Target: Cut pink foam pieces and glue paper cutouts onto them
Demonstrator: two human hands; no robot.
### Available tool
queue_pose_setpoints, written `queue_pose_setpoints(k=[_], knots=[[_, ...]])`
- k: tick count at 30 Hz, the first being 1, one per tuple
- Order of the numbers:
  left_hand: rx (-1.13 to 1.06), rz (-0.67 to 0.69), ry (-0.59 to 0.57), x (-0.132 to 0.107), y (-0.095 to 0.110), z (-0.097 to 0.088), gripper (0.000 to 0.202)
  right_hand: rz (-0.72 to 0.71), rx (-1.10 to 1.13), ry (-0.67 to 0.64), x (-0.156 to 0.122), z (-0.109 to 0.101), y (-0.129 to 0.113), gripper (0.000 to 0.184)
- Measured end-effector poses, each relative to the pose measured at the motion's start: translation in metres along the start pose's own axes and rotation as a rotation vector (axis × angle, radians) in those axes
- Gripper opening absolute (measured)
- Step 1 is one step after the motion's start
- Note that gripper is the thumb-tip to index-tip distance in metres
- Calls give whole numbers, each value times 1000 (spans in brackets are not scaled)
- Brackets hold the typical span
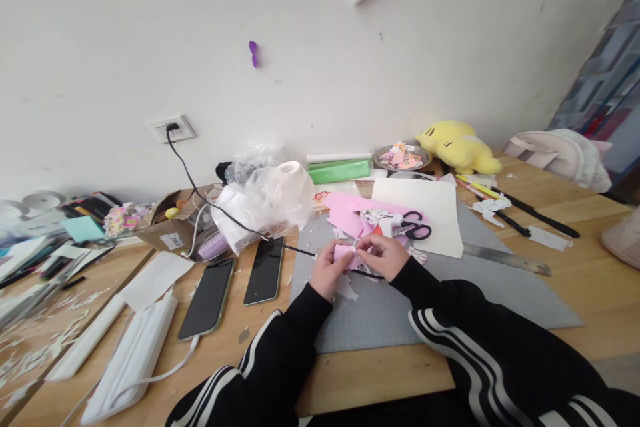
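A small pink paper piece (344, 253) is between my two hands, above the grey cutting mat (385, 320). My left hand (329, 268) is closed on its left side, thumb in front. With thumb and fingertips together, my right hand (384, 255) pinches at the paper's right edge. Just beyond lie pink paper sheets (345, 213), paper scraps and scissors with black handles (417, 225). A white sheet (435, 213) lies behind them. Part of a black cable passes by my hands; its course beneath them is hidden.
Two phones (207, 298) and a white power strip (133, 360) lie at left. A metal ruler (505, 259) rests on the mat's right side. Behind stand plastic-wrapped rolls (270, 200), a dish of paper pieces (385, 157) and a yellow plush toy (457, 145). A black cable (193, 180) crosses from the wall socket.
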State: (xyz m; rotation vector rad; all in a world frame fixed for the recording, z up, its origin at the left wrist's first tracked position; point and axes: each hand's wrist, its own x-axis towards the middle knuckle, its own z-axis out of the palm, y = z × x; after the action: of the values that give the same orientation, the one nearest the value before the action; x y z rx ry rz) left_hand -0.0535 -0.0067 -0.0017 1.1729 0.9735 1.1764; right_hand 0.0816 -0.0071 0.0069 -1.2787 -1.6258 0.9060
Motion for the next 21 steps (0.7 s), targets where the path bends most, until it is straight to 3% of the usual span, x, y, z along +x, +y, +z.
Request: queue_pose_setpoints(k=[9, 17, 21], knots=[[-16, -21, -13, -1, 0, 0, 28, 15, -13, -7, -1, 1, 1, 9], [-104, -22, 134, 6, -7, -4, 32, 44, 29, -15, -1, 2, 3, 16], [-60, -2, 57, 4, -5, -3, 27, 24, 13, -35, 0, 3, 5, 18]])
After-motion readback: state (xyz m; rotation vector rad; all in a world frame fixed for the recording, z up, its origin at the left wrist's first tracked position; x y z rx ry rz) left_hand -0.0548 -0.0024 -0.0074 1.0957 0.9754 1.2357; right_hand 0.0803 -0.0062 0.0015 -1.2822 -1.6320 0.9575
